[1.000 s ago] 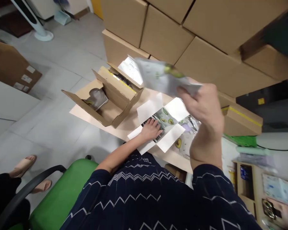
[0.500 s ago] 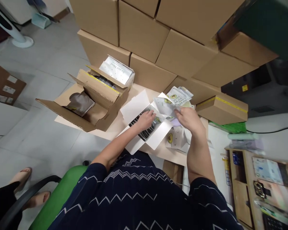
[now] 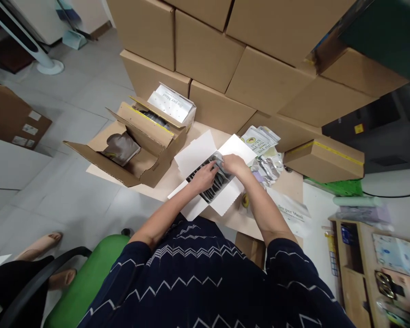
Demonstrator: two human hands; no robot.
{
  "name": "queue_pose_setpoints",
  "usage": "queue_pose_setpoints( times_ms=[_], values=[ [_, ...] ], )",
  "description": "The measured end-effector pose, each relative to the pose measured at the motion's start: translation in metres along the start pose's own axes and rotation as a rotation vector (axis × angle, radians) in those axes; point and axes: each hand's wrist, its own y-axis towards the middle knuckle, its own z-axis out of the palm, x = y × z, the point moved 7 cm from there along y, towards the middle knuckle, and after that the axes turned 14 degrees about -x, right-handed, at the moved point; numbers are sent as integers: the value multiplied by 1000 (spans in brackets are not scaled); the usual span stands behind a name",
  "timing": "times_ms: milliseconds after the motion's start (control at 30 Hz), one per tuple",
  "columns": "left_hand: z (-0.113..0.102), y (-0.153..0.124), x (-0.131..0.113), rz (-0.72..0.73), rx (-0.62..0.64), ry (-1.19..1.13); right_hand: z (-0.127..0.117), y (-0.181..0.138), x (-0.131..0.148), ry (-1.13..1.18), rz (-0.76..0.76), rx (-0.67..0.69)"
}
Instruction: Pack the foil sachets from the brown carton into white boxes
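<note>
A white box (image 3: 195, 152) stands on the table with its flaps folded outward. Inside it, a row of dark and silver pouches (image 3: 210, 193) is packed on edge. My left hand (image 3: 204, 176) lies over these pouches, its fingers stretched out and touching their tops. At the box's far right end, my right hand (image 3: 235, 165) is closed on a silver pouch (image 3: 218, 158), which is partly down inside the box; the fingertips are partly hidden. Loose avocado-print pouches (image 3: 254, 139) and crumpled silver pouches (image 3: 269, 168) lie just right of the box.
An opened cardboard carton (image 3: 153, 166) holding a brown pouch (image 3: 121, 148) stands to the left, with a Super Meal box (image 3: 171, 104) behind it. Stacked cartons (image 3: 208, 52) wall off the back. A taped carton (image 3: 324, 159) sits at right. Another person's foot (image 3: 46, 243) shows lower left.
My right hand has moved left and down to the box, bringing the pouch from above the flap into it. My left hand stays over the packed pouches. The view has shifted slightly.
</note>
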Motion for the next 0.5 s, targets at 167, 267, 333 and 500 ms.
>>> queue_pose_setpoints(
  times_ms=[167,267,333,500],
  values=[
    [-1,-9,6,-41,-21,-6,14,3,7,5,9,46],
    [-12,-13,5,-51,-41,-25,21,5,12,27,9,63],
    [-28,-20,3,-32,-83,-48,15,3,10,56,2,56],
    [-85,-86,17,-174,-390,-170,-21,-21,-33,148,142,-14]
  ],
)
